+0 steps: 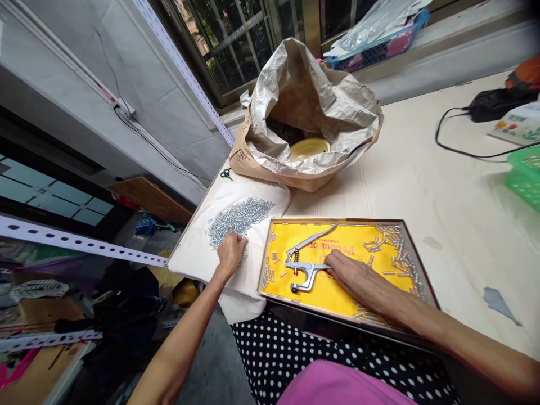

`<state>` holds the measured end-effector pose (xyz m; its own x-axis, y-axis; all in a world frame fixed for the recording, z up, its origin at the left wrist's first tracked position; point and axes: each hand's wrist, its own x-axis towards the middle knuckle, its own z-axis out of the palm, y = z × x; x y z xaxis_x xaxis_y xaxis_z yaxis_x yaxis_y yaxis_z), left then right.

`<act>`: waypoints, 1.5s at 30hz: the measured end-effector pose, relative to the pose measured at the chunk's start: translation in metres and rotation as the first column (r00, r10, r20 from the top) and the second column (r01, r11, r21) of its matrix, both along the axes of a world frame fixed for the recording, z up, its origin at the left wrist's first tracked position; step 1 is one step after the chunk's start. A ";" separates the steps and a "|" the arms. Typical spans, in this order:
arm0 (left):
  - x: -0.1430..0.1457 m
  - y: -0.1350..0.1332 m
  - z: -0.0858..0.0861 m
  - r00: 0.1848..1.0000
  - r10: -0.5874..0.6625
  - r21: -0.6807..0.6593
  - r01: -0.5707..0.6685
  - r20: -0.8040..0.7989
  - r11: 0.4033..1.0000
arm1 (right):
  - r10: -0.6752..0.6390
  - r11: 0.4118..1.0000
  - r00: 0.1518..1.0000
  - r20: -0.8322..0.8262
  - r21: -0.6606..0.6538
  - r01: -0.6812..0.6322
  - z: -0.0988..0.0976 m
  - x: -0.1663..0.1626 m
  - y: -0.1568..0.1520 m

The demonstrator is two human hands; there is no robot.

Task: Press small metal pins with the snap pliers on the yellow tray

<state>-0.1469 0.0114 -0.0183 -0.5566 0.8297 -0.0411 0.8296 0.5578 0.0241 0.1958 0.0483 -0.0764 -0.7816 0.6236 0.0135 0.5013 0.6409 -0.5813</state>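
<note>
My left hand [230, 252] is at the near edge of a pile of small silvery metal pieces [242, 218] on a white cloth [257, 275]. Its fingers are pinched together; whatever is between them is hidden. Over a shallow box [415, 244] lined with a yellow sheet [337, 295], my right hand [354, 275] grips the lower handle of metal snap-fastener pliers [310, 273]. The pliers' handles are spread and the jaw points left. Small metal tubes [403, 264] are scattered inside the box, mostly along its right side.
Behind the box stands a large open sack [291, 174] with a yellow dish [310, 149] inside. Green scissors [226, 174] lie near the table's left edge. At the right are a black adapter [491, 105] with its cord and a green basket [527, 177].
</note>
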 end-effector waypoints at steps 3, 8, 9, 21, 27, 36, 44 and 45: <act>0.000 0.001 -0.008 0.998 -0.032 -0.008 0.031 -0.047 0.999 | 0.014 1.000 1.000 0.010 0.013 -0.014 0.004 0.000 0.000; 0.000 0.001 -0.005 0.994 -0.104 -0.026 0.103 -0.035 0.994 | 0.016 0.999 1.000 0.008 0.041 -0.017 0.004 -0.001 0.000; -0.001 0.000 -0.004 0.993 -0.114 -0.025 0.113 -0.027 0.993 | 0.017 0.999 1.000 0.010 0.046 -0.018 0.004 -0.001 -0.001; -0.016 -0.006 -0.001 0.976 -0.099 0.179 0.064 0.192 0.982 | 0.019 0.990 1.000 -0.015 0.141 -0.016 -0.002 -0.001 0.000; -0.016 -0.021 0.002 0.872 -0.027 0.291 -0.134 0.488 0.947 | 0.004 0.964 0.996 0.089 0.265 -0.028 0.014 0.001 -0.003; 0.027 -0.047 0.024 0.694 -0.135 0.508 -0.366 0.707 0.780 | 0.030 0.999 0.926 -0.376 0.029 -0.021 0.084 -0.127 0.010; 0.036 -0.067 0.031 0.601 -0.140 0.471 -0.437 0.787 0.766 | -0.056 0.956 0.897 -0.439 -0.283 -0.079 0.069 -0.206 0.004; 0.035 -0.067 0.031 0.542 -0.146 0.442 -0.469 0.827 0.764 | -0.055 0.958 0.904 -0.425 -0.279 -0.072 0.069 -0.207 0.002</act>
